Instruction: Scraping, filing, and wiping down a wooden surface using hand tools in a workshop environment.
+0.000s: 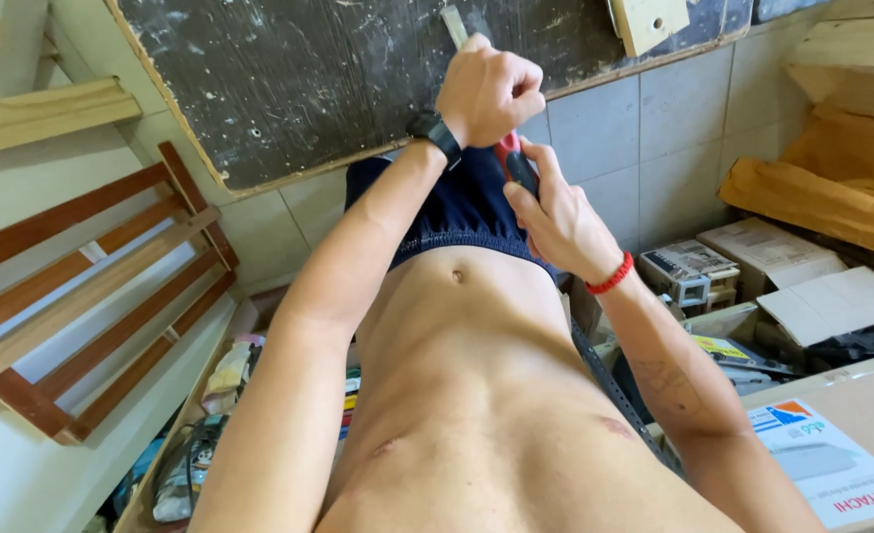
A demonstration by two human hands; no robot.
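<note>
Grey floor tiles [605, 128] fill the upper middle of the frame, with a scuffed dark board [299, 79] lying across them. Left hand [486, 91], at top centre, is curled into a tight fist around a thin pale strip [454, 24], wrist bent, black watch [435, 132] showing. Just below it, right hand [556, 222] wraps its fingers [546, 163] round a red and black tool handle [516, 166], forearm angled up from lower right. Cardboard boxes [832, 296] crowd the right edge.
</note>
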